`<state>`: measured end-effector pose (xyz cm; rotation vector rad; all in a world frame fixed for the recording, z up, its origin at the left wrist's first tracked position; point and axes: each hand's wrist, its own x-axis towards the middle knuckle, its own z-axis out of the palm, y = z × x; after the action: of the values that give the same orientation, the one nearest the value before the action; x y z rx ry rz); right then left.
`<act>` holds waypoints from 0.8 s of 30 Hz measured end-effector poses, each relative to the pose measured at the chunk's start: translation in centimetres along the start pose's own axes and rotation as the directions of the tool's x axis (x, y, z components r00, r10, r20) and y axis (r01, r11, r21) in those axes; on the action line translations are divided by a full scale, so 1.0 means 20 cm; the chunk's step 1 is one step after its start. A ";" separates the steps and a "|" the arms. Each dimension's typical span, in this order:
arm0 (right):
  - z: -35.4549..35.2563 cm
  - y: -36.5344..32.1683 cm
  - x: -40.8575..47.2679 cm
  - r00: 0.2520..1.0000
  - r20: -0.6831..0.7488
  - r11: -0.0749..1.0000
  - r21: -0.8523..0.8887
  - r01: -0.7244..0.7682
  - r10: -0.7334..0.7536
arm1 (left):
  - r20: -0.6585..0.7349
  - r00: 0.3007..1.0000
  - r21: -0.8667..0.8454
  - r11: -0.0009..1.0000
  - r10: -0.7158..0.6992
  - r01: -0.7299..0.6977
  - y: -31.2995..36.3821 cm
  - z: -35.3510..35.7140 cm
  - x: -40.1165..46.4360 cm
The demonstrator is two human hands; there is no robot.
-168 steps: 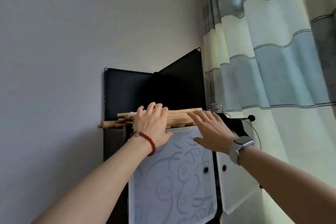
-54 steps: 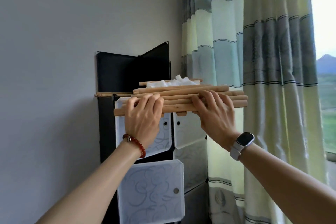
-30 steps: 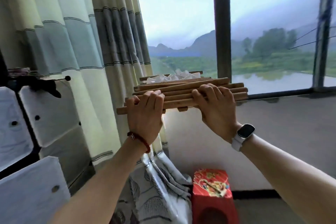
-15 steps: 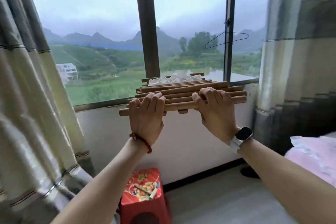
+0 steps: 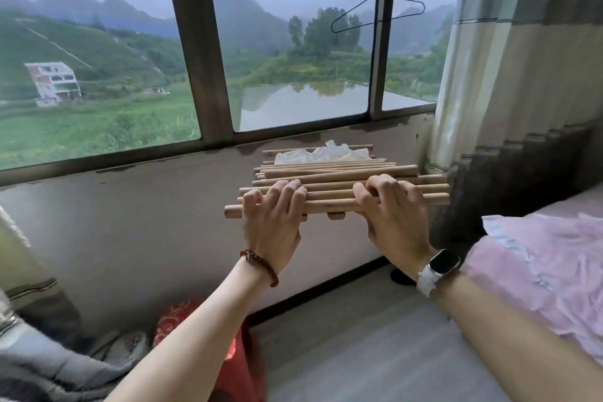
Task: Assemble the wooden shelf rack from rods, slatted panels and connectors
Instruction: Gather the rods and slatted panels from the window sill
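At the far left a striped curtain (image 5: 19,271) hangs beside the window (image 5: 195,42), and low down a red stool (image 5: 235,352) stands on the floor under the sill. Moving right, the left hand (image 5: 272,222), a red bead bracelet (image 5: 259,266) at its wrist, curls its fingers over the near edge of the bundle of wooden rods (image 5: 339,184), thumb out of sight beneath. The bundle is held level in the air in front of the window wall, with what looks like a slatted panel underneath (only small tabs show below the front rod) and a white plastic bag (image 5: 323,153) lying on top at the far side. The right hand (image 5: 394,215), a smartwatch (image 5: 439,266) on its wrist, grips the same front edge the same way. Further right lie a bed with pink bedding (image 5: 538,264) and a second curtain.

By my reading, nothing is assembled yet: the parts are only being carried as one stack, and every joint of rods, panels and connectors remains to be made.

Compared with half a second ago, the grip is unchanged, but the view has swung right and tipped down, so the bundle sits lower against the wall and more of the bed shows.
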<state>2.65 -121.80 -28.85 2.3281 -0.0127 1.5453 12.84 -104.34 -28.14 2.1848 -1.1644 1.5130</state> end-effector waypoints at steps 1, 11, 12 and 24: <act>0.08 0.02 -0.03 1.000 0.017 1.000 -0.001 -0.009 0.009 | 0.002 1.000 -0.019 1.000 0.003 -0.003 0.00 0.10 -0.01; 0.89 0.11 -0.35 0.993 0.107 0.998 -0.030 -0.054 0.056 | 0.031 1.000 -0.150 0.989 0.002 0.003 -0.04 1.02 -0.23; 0.96 0.10 -0.39 0.991 0.116 0.998 -0.031 -0.059 0.062 | 0.045 0.999 -0.158 0.987 -0.001 0.008 -0.04 1.09 -0.26; 2.01 -0.05 -1.46 0.979 0.174 0.993 0.035 -0.112 0.105 | 0.181 0.983 -0.148 0.987 -0.037 0.064 0.12 2.16 -1.19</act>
<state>26.81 -137.66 -69.14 2.5277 -0.1516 1.4011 36.96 -120.30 -68.25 2.2625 -1.2236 1.1860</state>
